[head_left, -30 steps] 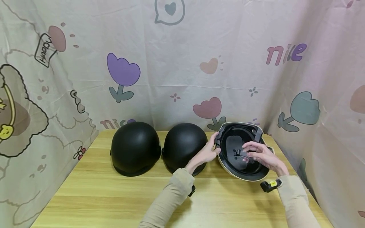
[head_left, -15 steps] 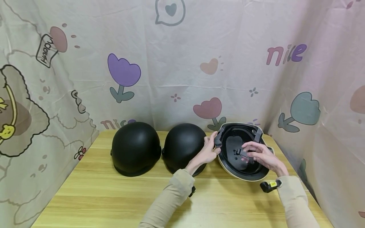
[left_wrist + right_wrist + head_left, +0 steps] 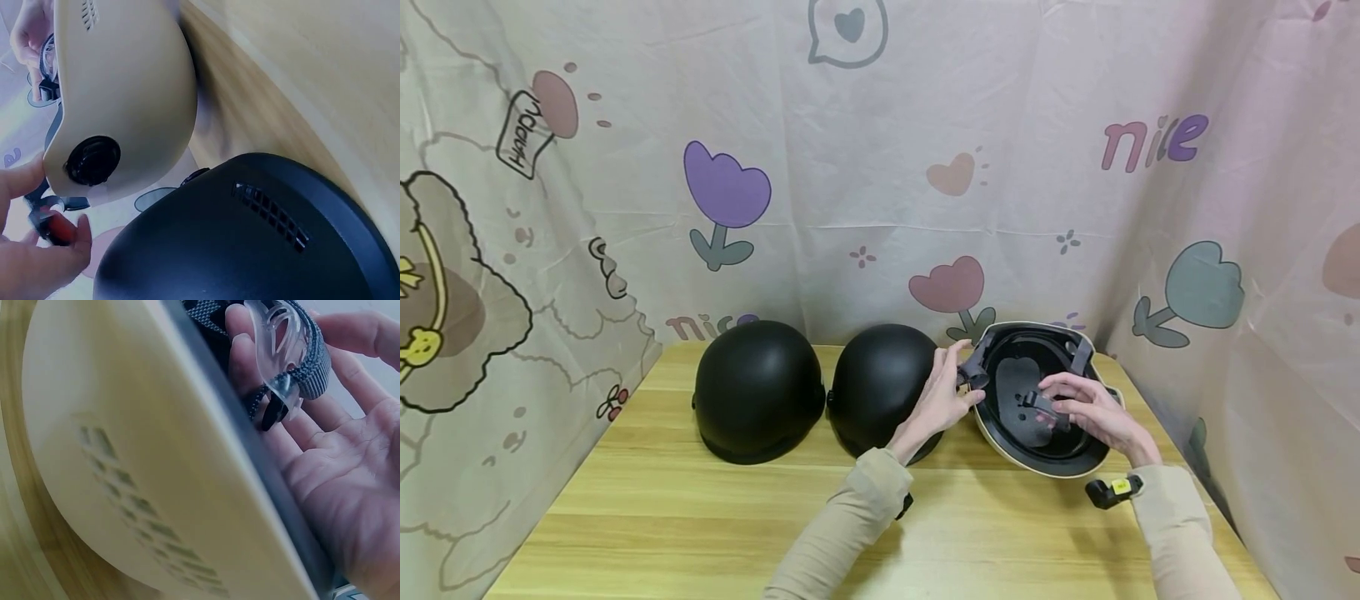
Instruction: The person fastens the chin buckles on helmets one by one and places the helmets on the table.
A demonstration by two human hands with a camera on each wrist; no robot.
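An upturned helmet lies on the table at the right, its black padded inside facing up. In the left wrist view its cream shell shows a round black knob. At the left rim my left hand holds a dark strap; a black and red piece shows between its fingers. Over the opening my right hand grips the chin strap, with a clear plastic chin cup among the fingers. Its fingertips are partly hidden behind the strap.
Two black helmets, the left one and the middle one, sit dome up in a row left of the cream helmet. My left forearm passes in front of the middle one. A printed cloth hangs behind the wooden table.
My left fingers have drawn the dark strap a little outward over the left rim. The right hand and the helmets stay where they were.
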